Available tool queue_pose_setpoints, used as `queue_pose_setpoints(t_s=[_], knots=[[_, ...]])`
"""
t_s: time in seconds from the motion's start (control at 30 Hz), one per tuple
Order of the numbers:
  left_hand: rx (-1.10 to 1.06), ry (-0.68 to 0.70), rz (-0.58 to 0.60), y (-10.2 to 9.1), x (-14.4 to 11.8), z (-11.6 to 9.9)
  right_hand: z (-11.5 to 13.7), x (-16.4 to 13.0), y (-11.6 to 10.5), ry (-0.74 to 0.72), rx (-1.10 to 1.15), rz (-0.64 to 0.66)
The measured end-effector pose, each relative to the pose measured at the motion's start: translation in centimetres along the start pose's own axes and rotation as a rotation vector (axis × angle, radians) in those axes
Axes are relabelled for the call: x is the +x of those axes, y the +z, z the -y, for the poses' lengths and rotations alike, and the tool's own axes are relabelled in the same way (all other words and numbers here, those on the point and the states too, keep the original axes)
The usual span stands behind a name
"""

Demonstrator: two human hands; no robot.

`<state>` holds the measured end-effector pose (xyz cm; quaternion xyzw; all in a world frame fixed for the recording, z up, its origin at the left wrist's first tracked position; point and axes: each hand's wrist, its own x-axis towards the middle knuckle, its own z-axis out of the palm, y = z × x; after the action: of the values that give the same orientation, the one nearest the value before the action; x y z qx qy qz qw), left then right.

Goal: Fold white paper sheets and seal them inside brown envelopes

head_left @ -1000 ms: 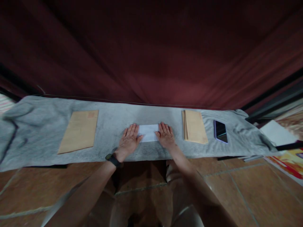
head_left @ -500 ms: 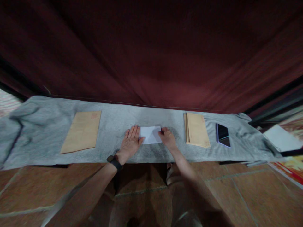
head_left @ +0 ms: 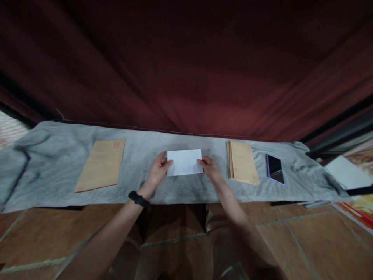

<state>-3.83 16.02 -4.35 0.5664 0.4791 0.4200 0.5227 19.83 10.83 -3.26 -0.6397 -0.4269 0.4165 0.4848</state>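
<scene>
A white folded sheet of paper (head_left: 184, 162) is held level between my two hands, a little above the grey cloth. My left hand (head_left: 159, 168) pinches its left edge, thumb on top and fingers behind. At the right edge, my right hand (head_left: 209, 166) grips it the same way. A brown envelope (head_left: 102, 165) lies flat to the left, with a small red print in its top corner. Several brown envelopes (head_left: 243, 162) lie in a stack to the right of my right hand.
Grey cloth (head_left: 142, 151) covers the long, narrow surface. A phone in a purple case (head_left: 275, 169) lies right of the stack. Behind hangs a dark red curtain (head_left: 186, 85). Past the right end sits a white flat item (head_left: 348, 172). Below is a tiled floor (head_left: 294, 237).
My left hand has gone from lying flat by the paper to pinching its left edge. The paper has come up off the cloth in both hands.
</scene>
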Motion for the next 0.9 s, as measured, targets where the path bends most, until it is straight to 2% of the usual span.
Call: queue_pose_setpoints(t_s=[0.07,0.13,0.4,0.5,0.57,0.6,0.67,0.73,0.77,0.83,0.9], knots=[[-0.145,-0.082,0.079,-0.1,-0.2,-0.6,-0.1,0.1,0.0,-0.015,0.014,-0.011],[-0.206,-0.118,0.107,-0.2,-0.5,-1.0,-0.2,0.3,-0.1,-0.032,0.012,-0.020],[-0.235,-0.157,0.044,-0.2,-0.8,-1.5,-0.1,0.5,0.1,-0.053,0.022,-0.022],[-0.264,-0.183,0.167,-0.1,-1.1,-1.9,0.0,0.6,0.3,-0.054,0.011,-0.067],[-0.261,-0.148,0.210,-0.1,-1.1,-2.0,0.1,0.6,0.4,-0.040,0.032,-0.077],[-0.229,-0.103,0.187,-0.1,-1.1,-2.0,0.1,0.6,0.5,-0.025,0.054,-0.076],[-0.070,0.038,0.067,-0.2,-1.0,-2.0,0.2,0.5,0.5,0.018,0.137,-0.076],[0.167,0.231,-0.048,-0.6,-1.0,-2.1,0.3,0.3,0.4,0.073,0.267,-0.084],[0.282,0.343,-0.067,-0.8,-1.1,-2.2,0.4,0.2,0.3,0.113,0.340,-0.083],[0.454,0.582,-0.015,-1.2,-1.2,-2.5,0.6,0.0,0.2,0.221,0.480,-0.029],[0.572,0.785,0.096,-1.5,-1.5,-2.7,0.8,-0.2,0.1,0.321,0.586,0.072]])
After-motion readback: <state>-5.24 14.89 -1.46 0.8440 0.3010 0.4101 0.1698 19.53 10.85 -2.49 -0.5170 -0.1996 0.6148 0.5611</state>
